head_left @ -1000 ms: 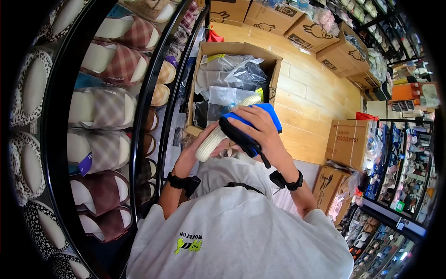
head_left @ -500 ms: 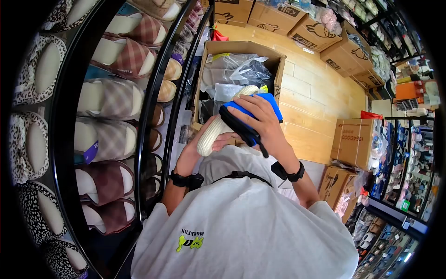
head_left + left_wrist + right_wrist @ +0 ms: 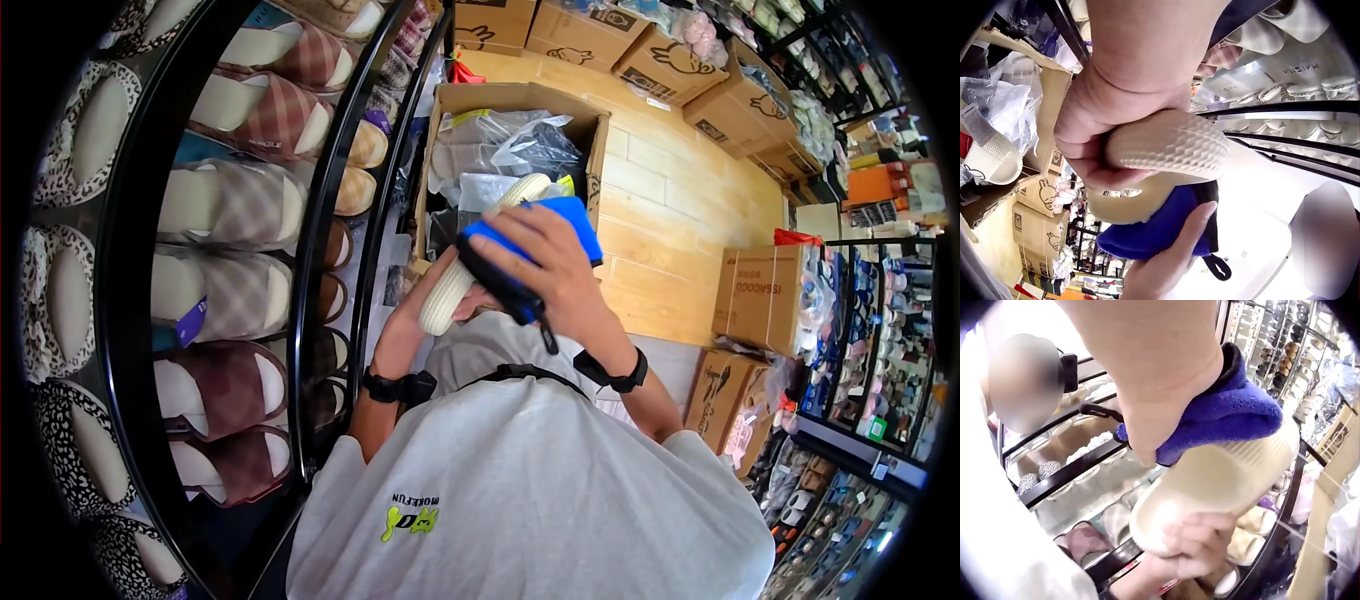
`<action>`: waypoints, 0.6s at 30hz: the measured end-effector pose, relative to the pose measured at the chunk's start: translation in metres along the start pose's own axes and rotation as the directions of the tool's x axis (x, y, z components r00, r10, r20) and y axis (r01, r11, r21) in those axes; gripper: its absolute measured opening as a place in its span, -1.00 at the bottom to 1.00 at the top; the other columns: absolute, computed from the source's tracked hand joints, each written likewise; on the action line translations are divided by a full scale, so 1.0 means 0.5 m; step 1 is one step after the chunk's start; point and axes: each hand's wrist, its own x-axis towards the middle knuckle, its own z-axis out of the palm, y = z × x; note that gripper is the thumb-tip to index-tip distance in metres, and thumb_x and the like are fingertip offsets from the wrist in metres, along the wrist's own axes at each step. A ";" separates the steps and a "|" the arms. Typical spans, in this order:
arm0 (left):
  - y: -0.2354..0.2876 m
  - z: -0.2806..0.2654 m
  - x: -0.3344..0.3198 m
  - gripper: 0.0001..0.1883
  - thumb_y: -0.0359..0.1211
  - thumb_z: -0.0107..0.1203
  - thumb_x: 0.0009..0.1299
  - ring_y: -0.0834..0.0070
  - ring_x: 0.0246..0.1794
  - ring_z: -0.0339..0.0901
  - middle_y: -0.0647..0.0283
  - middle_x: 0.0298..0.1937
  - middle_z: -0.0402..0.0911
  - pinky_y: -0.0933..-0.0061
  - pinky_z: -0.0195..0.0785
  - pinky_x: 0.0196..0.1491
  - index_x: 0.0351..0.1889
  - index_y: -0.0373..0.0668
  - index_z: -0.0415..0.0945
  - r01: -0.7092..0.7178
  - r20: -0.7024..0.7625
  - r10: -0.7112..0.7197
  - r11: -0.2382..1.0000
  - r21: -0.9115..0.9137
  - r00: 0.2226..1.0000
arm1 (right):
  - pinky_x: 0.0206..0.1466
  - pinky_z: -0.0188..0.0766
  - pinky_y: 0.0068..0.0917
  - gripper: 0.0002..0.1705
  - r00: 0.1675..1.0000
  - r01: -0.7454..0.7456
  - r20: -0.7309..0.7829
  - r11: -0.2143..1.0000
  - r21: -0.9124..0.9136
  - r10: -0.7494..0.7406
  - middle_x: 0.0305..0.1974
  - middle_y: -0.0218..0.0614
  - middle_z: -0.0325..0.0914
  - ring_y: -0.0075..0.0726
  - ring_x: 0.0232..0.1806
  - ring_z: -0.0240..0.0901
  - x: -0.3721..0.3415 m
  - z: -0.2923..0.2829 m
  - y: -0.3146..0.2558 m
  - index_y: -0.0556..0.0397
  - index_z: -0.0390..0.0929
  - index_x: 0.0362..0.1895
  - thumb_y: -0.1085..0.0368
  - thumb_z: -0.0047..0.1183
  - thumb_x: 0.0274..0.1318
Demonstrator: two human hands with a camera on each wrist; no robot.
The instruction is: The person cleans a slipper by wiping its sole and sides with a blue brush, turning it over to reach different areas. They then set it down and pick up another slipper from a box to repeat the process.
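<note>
A cream slipper with a textured sole [image 3: 447, 297] is held in front of the body. The left hand [image 3: 408, 310] grips its heel end; in the right wrist view the left fingers [image 3: 1194, 540] curl round that end. The right hand [image 3: 562, 268] holds a blue cloth with black trim [image 3: 573, 222] against the slipper, and a black loop [image 3: 1217, 267] dangles from it. In the right wrist view the blue cloth [image 3: 1229, 415] lies across the front part of the slipper [image 3: 1204, 481]. The right palm is hidden.
An open carton [image 3: 598, 165] with plastic-wrapped items stands beyond the hands. Racks of slippers [image 3: 232, 205] line the left side. More cartons [image 3: 757, 295] and shelves [image 3: 875, 350] stand on the right, with wooden floor [image 3: 650, 190] between.
The right hand and the blue cloth have shifted slightly left along the slipper. The left hand keeps its grip on the slipper, which has moved little.
</note>
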 end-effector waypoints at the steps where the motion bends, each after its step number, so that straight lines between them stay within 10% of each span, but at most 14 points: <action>1: 0.002 0.016 -0.003 -0.29 0.26 -0.26 0.79 0.57 -0.72 0.47 0.35 -0.53 0.54 0.51 0.27 -0.70 -0.04 -0.18 0.65 0.004 0.000 -0.004 1.000 -0.001 1.000 | 0.62 0.31 0.08 -0.16 0.999 0.042 0.015 0.998 0.051 -0.042 0.48 -0.17 0.55 0.04 0.52 0.46 0.005 0.002 -0.021 -0.20 0.60 0.52 0.29 0.34 0.04; 6: 0.024 0.084 -0.009 -0.34 0.26 -0.22 0.79 0.57 -0.70 0.49 0.37 -0.53 0.56 0.53 0.27 -0.71 0.00 -0.12 0.66 0.022 -0.340 0.017 0.994 0.110 0.940 | 0.64 0.31 0.06 -0.24 0.986 0.114 0.099 0.978 0.175 -0.132 0.48 -0.20 0.58 0.04 0.54 0.48 -0.012 -0.007 -0.002 -0.24 0.61 0.51 0.31 0.27 0.16; 8: 0.028 0.011 0.000 -0.41 0.24 -0.14 0.79 0.61 -0.69 0.50 0.38 -0.52 0.58 0.56 0.27 -0.70 0.18 -0.04 0.67 0.215 0.124 -0.222 0.974 0.064 0.967 | 0.61 0.33 0.06 -0.28 0.999 0.020 0.025 0.998 0.060 -0.022 0.47 -0.19 0.59 0.06 0.51 0.49 -0.017 -0.014 0.027 -0.23 0.63 0.50 0.27 0.29 0.20; 13: 0.003 -0.043 0.006 -0.30 0.26 -0.28 0.81 0.58 -0.72 0.36 0.41 -0.54 0.41 0.52 0.16 -0.75 0.06 -0.20 0.58 0.164 -0.130 -0.137 0.959 0.231 0.982 | 0.59 0.33 0.08 -0.25 0.994 -0.102 -0.048 0.995 -0.005 0.102 0.50 -0.18 0.56 0.10 0.51 0.46 -0.016 -0.006 0.003 -0.20 0.63 0.51 0.28 0.27 0.16; 16: -0.014 -0.103 -0.003 -0.45 0.11 -0.05 0.80 0.49 -0.50 0.67 0.24 -0.24 0.75 0.47 0.52 -0.53 0.33 -0.16 0.62 0.051 0.020 -0.053 0.993 0.105 0.998 | 0.65 0.28 0.10 -0.20 0.998 0.032 0.053 0.999 0.005 -0.032 0.52 -0.18 0.52 0.08 0.56 0.42 -0.024 0.007 -0.024 -0.16 0.59 0.54 0.30 0.25 0.12; 18: -0.017 -0.055 -0.011 -0.45 0.13 -0.04 0.80 0.48 -0.51 0.69 0.24 -0.31 0.75 0.48 0.49 -0.55 0.13 -0.18 0.69 0.016 -0.242 0.014 0.993 0.121 0.970 | 0.66 0.27 0.08 -0.25 0.994 0.049 0.093 0.998 0.028 -0.052 0.52 -0.19 0.54 0.05 0.55 0.45 -0.026 0.007 -0.035 -0.18 0.62 0.52 0.26 0.26 0.18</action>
